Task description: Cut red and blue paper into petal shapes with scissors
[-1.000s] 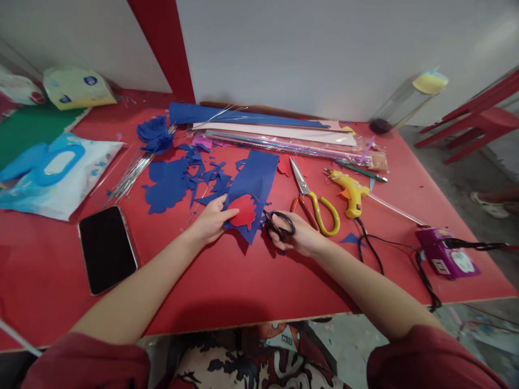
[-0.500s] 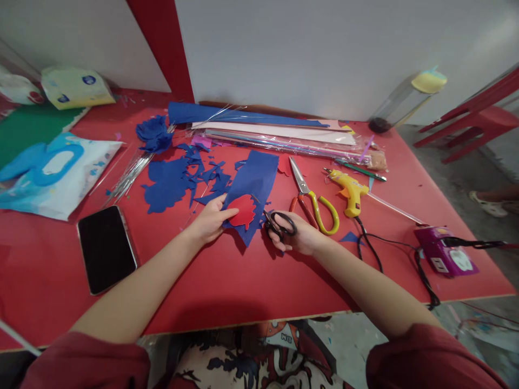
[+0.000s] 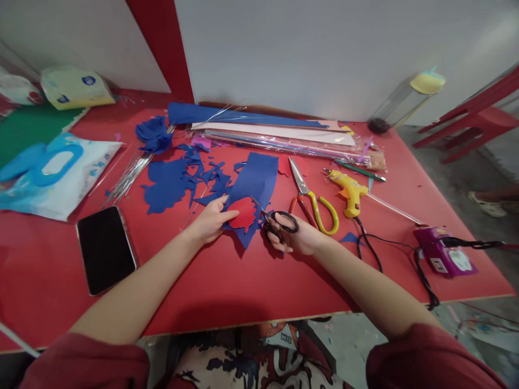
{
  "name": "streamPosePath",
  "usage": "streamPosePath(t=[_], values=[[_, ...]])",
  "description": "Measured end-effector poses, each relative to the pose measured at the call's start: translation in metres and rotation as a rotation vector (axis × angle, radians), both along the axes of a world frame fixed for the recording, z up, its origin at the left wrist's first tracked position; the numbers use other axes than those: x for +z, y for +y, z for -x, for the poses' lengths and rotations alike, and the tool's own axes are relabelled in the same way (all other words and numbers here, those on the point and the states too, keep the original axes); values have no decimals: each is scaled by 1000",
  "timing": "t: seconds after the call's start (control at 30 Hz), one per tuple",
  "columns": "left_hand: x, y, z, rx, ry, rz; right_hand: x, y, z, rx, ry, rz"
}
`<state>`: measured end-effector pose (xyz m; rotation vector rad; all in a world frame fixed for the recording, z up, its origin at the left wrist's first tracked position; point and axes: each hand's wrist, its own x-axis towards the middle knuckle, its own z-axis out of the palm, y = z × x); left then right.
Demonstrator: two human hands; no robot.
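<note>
Wall [image 3: 304, 59]: whitish, beyond the right hand [image 3: 288, 232]
Table [image 3: 304, 286]: red, beneath it
Stool [image 3: 492, 123]: red, far rightward
Floor [image 3: 446, 183]: grey, right of it

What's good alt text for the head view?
The left hand holds a red cutout against a blue sheet; the right hand holds black-handled scissors beside the cutout. Around them on a red table lie blue scraps, larger scissors, a yellow glue gun and a phone.
</note>
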<state>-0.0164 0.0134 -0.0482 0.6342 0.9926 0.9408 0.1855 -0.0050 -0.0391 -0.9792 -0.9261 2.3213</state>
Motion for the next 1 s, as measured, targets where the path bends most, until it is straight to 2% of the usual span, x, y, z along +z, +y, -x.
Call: streamPosePath(t=[0.23, 0.57, 1.0], values=[[-2, 0, -1, 15, -12, -28, -3, 0, 0, -12, 8, -13], [1, 0, -1, -4, -14, -18, 4, 1, -4, 48, -7, 54], [-2, 0, 0, -12, -6, -22, -1, -1, 0, -20, 14, 3]])
